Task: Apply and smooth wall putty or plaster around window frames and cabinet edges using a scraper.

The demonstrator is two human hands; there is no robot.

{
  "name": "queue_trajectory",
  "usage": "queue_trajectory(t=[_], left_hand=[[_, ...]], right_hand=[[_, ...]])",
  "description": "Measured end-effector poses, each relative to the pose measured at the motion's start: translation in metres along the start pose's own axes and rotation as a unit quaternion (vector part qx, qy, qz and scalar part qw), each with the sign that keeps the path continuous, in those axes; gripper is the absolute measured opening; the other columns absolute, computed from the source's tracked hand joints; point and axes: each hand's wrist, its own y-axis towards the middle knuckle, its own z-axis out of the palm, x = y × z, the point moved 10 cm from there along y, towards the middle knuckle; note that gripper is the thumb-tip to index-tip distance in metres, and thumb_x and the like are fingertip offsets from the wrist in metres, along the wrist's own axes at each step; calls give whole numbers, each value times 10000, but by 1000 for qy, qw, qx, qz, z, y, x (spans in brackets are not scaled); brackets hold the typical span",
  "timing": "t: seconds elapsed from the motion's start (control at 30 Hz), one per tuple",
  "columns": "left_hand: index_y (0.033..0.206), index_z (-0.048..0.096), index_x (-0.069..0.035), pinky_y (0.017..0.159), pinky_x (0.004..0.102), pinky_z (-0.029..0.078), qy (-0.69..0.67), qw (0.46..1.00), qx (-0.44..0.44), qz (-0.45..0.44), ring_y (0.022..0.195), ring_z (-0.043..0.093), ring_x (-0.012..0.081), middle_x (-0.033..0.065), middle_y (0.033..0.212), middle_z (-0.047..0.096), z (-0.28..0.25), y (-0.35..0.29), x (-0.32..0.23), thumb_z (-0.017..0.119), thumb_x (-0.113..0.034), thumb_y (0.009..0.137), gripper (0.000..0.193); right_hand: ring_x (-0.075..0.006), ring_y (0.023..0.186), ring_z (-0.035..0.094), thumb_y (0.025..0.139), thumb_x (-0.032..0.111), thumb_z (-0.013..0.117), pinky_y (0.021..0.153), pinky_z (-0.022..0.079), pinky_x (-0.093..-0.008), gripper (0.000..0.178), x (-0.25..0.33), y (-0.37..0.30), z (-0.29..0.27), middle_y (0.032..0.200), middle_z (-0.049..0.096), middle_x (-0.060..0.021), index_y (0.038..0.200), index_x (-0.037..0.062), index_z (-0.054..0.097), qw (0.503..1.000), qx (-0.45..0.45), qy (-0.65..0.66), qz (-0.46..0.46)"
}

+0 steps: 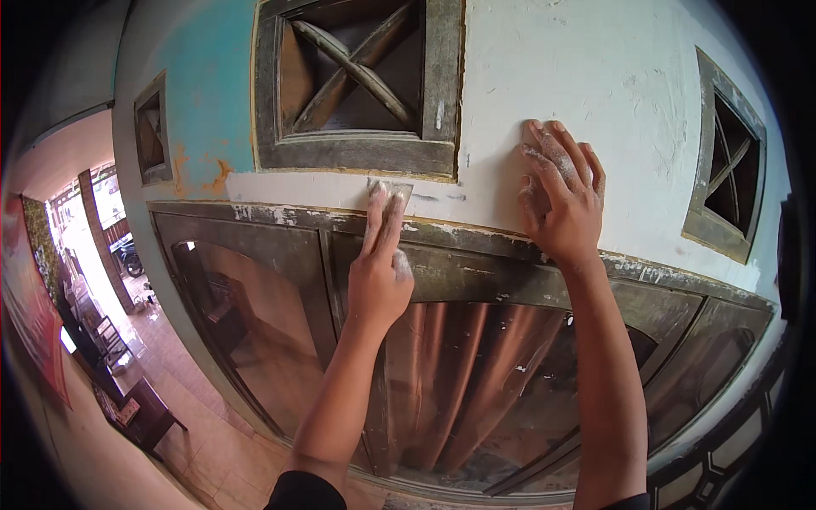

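My left hand (381,276) grips a small flat putty scraper (406,190), two fingers pressed along its blade. The blade lies against the narrow white strip of wall (314,186) between the upper vent frame (357,155) and the window frame (450,228) below. Whitish dust or putty coats the fingertips. To its right, my right hand (563,200) rests on the white wall (544,64), fingers apart and dusty with the same white stuff; no tool shows in it. The scraper's lower part is hidden under my left hand.
Smaller crossed-slat vents sit at the left (151,132) and right (729,170). Turquoise paint (204,93) with rusty stains covers the wall at upper left. Curtains (467,374) hang behind the window glass. Lower left, a dark wooden table (149,412) stands on the tiled floor (225,459).
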Motion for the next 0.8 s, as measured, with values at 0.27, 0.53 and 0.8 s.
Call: queue_trajectory(t=[0.27,0.53,0.8], left_hand=[[1636,420,-154,971,463,614,20,1000,-8,4,1399,541,418,136,1719,343,2,-9,-2,504,112,830,852],[1648,400,-151,1005,452,602,-13,1000,2,-15,1435,501,428,187,1717,328,11,-16,0,493,130,819,880],[1644,404,-146,999,437,609,1,1000,4,10,1450,490,427,185,1723,315,13,-17,-8,501,123,821,872]], right_hand=[[-253,1509,480,819,97,705,1230,340,-524,396,3,1,2,1557,596,-5,1212,148,717,1000,-4,-3,-2],[-259,1509,480,818,105,702,1234,332,-531,381,3,0,0,1558,595,-20,1197,131,711,1000,3,-2,3],[-259,1509,480,813,107,712,1231,334,-535,379,3,1,0,1556,596,-23,1192,127,709,1000,6,1,6]])
